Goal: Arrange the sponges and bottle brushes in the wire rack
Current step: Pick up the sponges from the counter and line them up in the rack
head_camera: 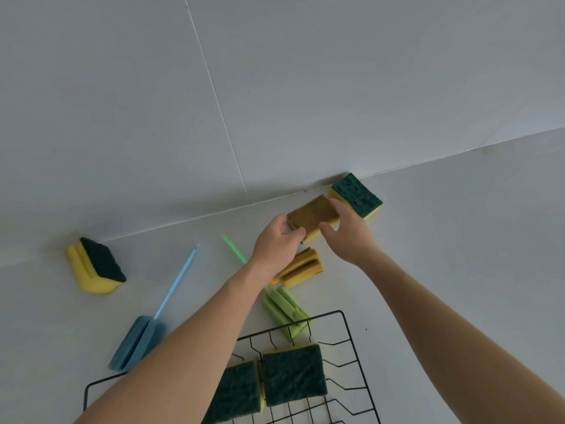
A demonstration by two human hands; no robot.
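Head view: looking down at a pale worktop meeting a tiled wall.
Left hand: arm stretched forward across the wire rack, fingers and thumb pinched on the near-left end of a brown-topped sponge.
Right hand: arm stretched forward, thumb and fingers clamped on the right end of the same sponge; sponge held between both hands close to the wall edge.
Wire rack: black, at the bottom of the frame, partly cut off; two green-topped sponges inside, one upright in the middle, one just left of it, partly behind the left forearm.
Loose sponges: green-and-yellow one at the wall edge, just beyond the right hand; another far left against the wall.
Bottle brushes: blue lying left of the rack; green with its head touching the rack's far rim; yellow-brown head under the left wrist.
Open room: bare worktop right of the rack and right arm.
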